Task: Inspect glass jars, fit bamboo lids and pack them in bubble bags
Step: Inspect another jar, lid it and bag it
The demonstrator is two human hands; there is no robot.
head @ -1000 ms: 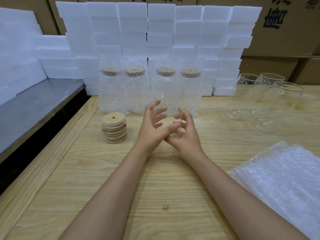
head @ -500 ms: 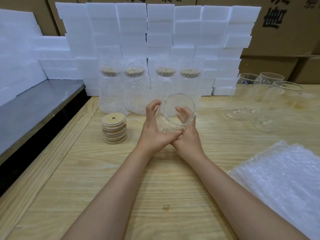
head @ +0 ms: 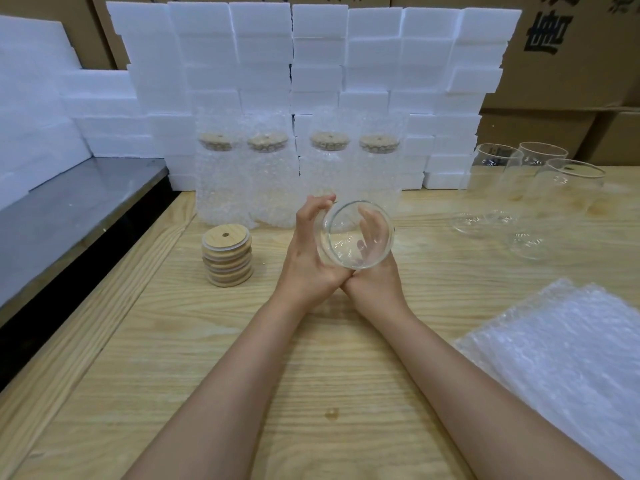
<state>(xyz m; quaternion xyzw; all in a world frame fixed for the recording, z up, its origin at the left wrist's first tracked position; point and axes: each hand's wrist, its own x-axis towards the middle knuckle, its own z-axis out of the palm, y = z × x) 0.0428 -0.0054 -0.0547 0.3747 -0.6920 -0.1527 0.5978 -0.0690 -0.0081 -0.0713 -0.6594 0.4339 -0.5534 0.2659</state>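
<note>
A pale wooden worktop [head: 214,358] fills most of the view. Along its far edge stands a wall of white foam blocks [head: 318,57], with brown cardboard boxes [head: 571,71] stacked behind it. To the left, lower than the wood, runs a grey steel surface [head: 69,220] carrying more foam. At the near right corner lies a flat pile of bubble bags [head: 571,368].

Four packed jars [head: 270,181] stand in a row against the foam, each sheathed in bubble wrap with a bamboo lid showing through near the top. Well to the right of them, three empty jars [head: 540,199] stand upright and close together, without lids.

Both forearms reach in from the near edge and meet at mid-worktop. The left hand [head: 308,261] wraps the left side of a glass jar [head: 358,237], thumb low and fingers [head: 320,204] curled over the top of the wall. The right hand [head: 377,278] cradles it from below and behind, its fingers seen through the glass. The jar is raised off the wood and tipped so its open mouth faces the camera.

Just left of the hands, a stack of bamboo lids [head: 227,259] sits on the wood, the top one showing a small hole.
</note>
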